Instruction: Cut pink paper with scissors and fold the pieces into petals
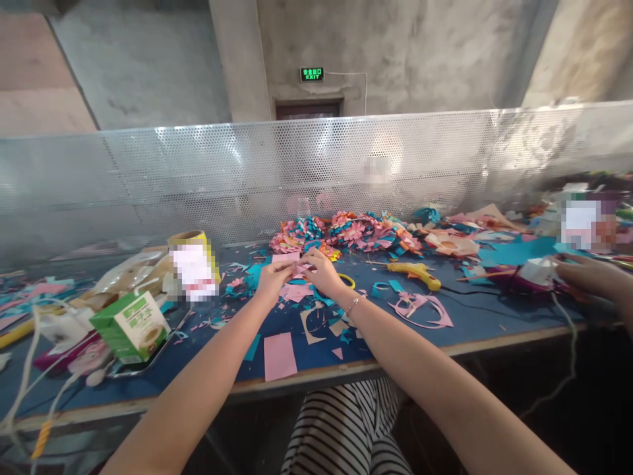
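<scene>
Both hands meet over the middle of the blue table. My left hand (273, 278) is closed, its fingertips pinching a small piece of pink paper (298, 268). From the other side my right hand (320, 272) grips the same paper between thumb and fingers. Just below and behind the hands lie more pink paper pieces (297, 292). Nearer to me, a pink paper rectangle (279, 356) lies flat by the table's front edge. Behind the hands is a heap of pink, blue and orange paper flowers (346, 231).
A yellow glue gun (415, 274) with a cord lies to the right, near pink ring-shaped offcuts (422, 310). On the left stand a green drink carton (131, 328) and a tape roll (188, 235). A perforated metal screen (316, 171) backs the table. Another person's hand (576, 269) is at right.
</scene>
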A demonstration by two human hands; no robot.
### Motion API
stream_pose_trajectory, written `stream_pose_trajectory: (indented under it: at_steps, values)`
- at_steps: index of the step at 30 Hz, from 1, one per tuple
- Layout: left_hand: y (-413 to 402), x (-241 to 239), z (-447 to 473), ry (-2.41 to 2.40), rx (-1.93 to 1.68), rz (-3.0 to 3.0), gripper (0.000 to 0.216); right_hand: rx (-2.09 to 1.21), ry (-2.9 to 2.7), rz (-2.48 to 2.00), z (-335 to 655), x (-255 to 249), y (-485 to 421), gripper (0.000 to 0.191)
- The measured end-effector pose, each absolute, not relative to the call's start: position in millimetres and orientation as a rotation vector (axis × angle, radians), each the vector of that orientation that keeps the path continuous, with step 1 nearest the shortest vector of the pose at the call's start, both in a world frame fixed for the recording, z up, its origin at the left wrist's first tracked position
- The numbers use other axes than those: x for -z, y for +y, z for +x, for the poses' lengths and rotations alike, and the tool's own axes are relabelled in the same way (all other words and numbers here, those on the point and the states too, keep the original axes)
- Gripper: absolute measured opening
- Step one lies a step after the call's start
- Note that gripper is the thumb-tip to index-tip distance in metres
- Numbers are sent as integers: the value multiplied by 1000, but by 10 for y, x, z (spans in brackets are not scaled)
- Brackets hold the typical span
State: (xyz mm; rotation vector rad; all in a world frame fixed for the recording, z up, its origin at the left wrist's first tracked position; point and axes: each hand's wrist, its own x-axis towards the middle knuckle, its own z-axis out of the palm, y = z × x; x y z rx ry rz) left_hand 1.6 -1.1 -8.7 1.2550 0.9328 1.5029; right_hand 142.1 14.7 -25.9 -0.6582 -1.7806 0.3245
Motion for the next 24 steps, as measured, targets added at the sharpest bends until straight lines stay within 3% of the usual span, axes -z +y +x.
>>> stream_pose_trajectory:
  at_steps: [10,18,24]
  values:
    - [98,164,-36,1015,-1514,1459,18,-429,-1681,-966,1410,303,258,2]
    - [107,138,-95,1053,-1495,1603,16,-741,-1717,-830,1417,317,205,34]
    - [76,116,-52,1043,-1434,1703,15,-783,-1704,-872,1430,282,224,15]
